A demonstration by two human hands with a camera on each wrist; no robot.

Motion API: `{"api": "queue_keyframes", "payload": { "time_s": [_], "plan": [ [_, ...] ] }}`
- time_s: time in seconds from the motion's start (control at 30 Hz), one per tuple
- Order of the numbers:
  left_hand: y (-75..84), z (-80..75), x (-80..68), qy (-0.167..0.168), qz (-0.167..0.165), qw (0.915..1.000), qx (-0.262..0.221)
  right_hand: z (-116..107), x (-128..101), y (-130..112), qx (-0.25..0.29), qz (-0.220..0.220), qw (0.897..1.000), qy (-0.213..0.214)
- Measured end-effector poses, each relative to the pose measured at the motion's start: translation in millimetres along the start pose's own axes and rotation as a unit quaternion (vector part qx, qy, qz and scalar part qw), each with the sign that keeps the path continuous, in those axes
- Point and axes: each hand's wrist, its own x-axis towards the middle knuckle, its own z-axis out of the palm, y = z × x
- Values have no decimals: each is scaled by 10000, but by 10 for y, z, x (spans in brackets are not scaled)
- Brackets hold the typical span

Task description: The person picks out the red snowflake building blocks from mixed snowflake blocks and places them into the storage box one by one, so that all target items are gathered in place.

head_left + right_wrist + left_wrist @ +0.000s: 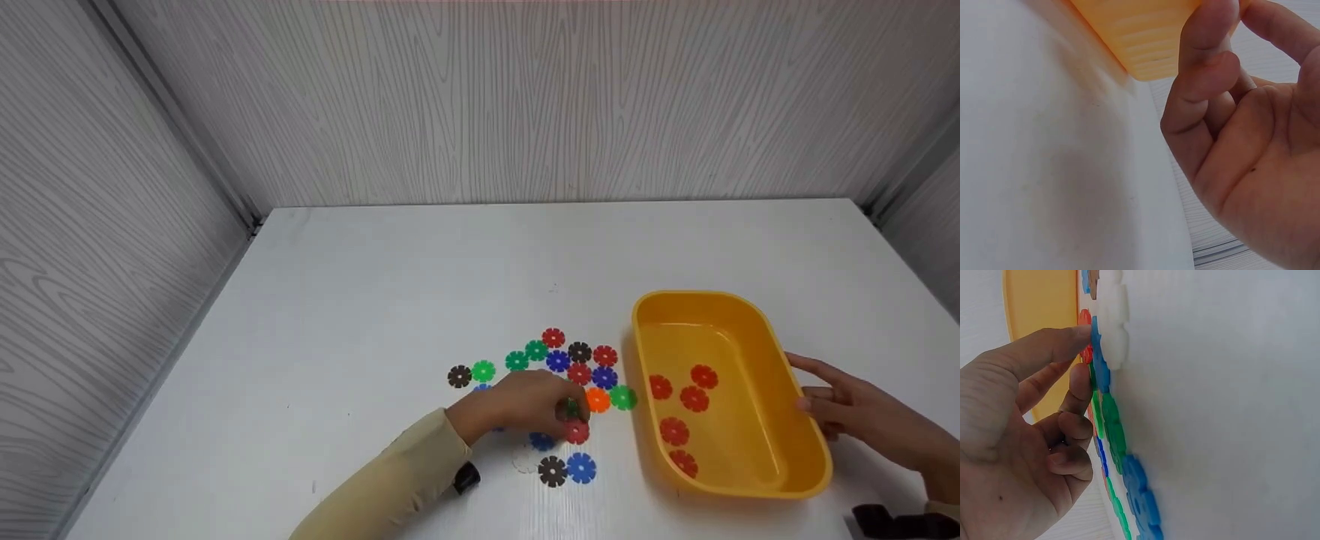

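- White table (375, 300): one yellow tub (814, 457), long axis running away from the person, five red discs (694, 398) inside.
- Left hand (517, 409) pinches a red disc (576, 431); right hand (862, 416), fingers relaxed, touches the tub's side.

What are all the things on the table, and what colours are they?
Yellow tub: one, on the white table, right of the loose discs.
Red discs in the tub: five, on its floor.
Loose discs on the table: a cluster left of the tub, mixed red, green, blue, black and one orange; some are hidden under the hand, so no exact count.
Red disc at the fingertips: one, at the near side of the cluster.
Grey panelled walls: behind and on both sides.
Left hand: cream sleeve, fingers curled down on the discs, seemingly on the red one.
Right hand: fingers resting on the tub's right wall.
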Motion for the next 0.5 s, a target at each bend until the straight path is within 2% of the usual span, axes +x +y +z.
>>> {"api": "queue_keyframes", "payload": {
  "time_s": [0.27, 0.5],
  "plan": [
    [6, -4, 17, -32, -115, 9999, -42, -9, -3, 14, 33, -158, 9999, -57],
    [-3, -8, -2, -12, 26, 10000, -68, 21, -1, -10, -59, -36, 10000, 24]
  ]
}}
